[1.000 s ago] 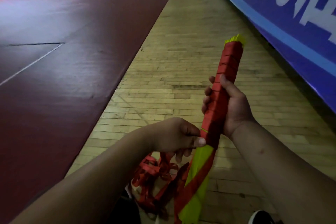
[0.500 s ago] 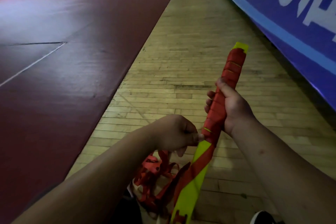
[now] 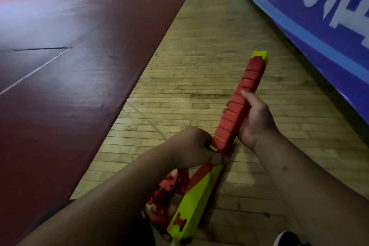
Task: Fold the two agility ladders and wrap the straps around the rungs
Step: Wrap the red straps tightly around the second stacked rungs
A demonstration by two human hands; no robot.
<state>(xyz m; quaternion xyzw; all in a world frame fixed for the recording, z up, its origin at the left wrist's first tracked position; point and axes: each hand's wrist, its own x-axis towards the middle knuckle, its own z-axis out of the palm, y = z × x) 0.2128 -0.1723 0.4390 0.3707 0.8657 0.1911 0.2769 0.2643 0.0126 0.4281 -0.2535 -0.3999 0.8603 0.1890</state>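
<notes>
**Strap wrap creeping down, bundle tipped lower than a second ago**

Over the last second the bundle (image 3: 237, 110) has dropped and leaned flatter. The left hand (image 3: 191, 150) has tucked in tight against the bundle's lower wrap edge, so I'd guess another turn of strap (image 3: 169, 191) is getting pulled snug. The bundle's near end is bare yellow, so the wrap isn't done, and only one ladder is in sight.

The right hand (image 3: 255, 122) is clenched round the bundle's middle, with the thumb lying along the red wrap. The left hand is curled up and looks to be pinching the strap right where it leaves the bundle. Its fingertips are hidden though, so don't quote me. The spare strap is heaped on the floor (image 3: 199, 66) under the bundle's near end.
</notes>
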